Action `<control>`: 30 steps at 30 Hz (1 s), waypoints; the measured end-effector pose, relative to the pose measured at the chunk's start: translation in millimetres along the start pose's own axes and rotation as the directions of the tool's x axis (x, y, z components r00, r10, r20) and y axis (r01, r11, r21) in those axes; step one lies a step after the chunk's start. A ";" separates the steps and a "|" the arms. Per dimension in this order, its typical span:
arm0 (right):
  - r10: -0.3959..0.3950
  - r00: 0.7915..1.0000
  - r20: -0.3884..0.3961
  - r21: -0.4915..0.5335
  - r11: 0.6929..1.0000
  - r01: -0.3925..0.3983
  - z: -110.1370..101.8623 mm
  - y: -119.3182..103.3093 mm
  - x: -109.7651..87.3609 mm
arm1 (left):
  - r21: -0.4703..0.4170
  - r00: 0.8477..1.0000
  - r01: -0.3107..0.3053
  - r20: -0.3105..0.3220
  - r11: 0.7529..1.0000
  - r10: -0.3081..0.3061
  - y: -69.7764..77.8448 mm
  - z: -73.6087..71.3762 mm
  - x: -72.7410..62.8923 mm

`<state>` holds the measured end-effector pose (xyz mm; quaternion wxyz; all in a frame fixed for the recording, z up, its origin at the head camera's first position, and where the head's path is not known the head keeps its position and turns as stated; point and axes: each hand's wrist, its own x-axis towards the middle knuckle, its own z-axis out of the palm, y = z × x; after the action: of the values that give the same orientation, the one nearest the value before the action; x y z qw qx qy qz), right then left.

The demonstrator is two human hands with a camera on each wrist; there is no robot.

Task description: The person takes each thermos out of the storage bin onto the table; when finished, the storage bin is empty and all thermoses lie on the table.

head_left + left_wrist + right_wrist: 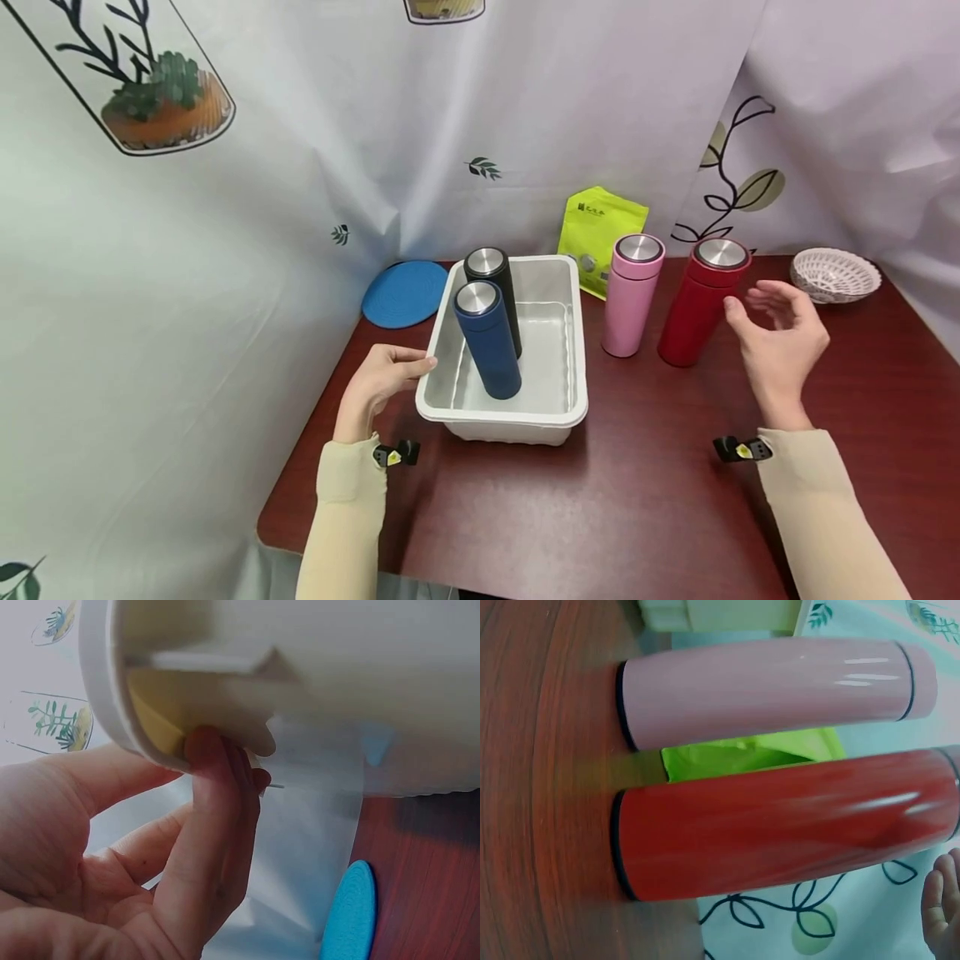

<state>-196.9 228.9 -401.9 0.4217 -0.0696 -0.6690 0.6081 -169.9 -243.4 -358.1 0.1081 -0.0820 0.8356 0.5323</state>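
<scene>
Pinching white plastic tub (580, 358) with left fingers (214, 810), apparently reaching for red cylindrical bottle (693, 310) with parted right fingers (783, 292); next, encircle.

The red bottle (780, 829) and pink bottle (757, 697) have smooth, glossy coats with bright streaks of reflected light; their lid tops (722, 252) look like brushed metal. The blue bottle (491, 354) appears more satin. The pale bin (501, 416) looks like smooth plastic, the lime pouch (603, 221) shiny film, the round mat (405, 294) matt and finely ridged, the worktop (585, 508) polished wood grain, the backdrop (315, 217) creased, faintly sheeny cloth.
</scene>
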 end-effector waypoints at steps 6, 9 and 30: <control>-0.048 0.999 -0.009 0.124 0.991 0.049 -0.5 -10.3 -5.0 | -0.005 1.000 0.010 -0.005 1.000 -0.010 2.8 0.7 0.0; -0.094 0.996 0.007 0.166 0.982 0.092 4.2 -15.4 -10.0 | 0.002 1.000 0.014 -0.010 1.000 -0.014 3.5 0.2 -0.4; -0.147 0.952 0.270 0.178 0.979 0.100 45.8 -59.5 -56.0 | -0.009 1.000 0.020 -0.005 1.000 -0.020 3.2 -0.2 0.2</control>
<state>-166.0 145.5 -372.5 0.3637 0.0944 -0.6735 0.6366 -170.9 -242.3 -355.3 0.1107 -0.0922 0.8327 0.5346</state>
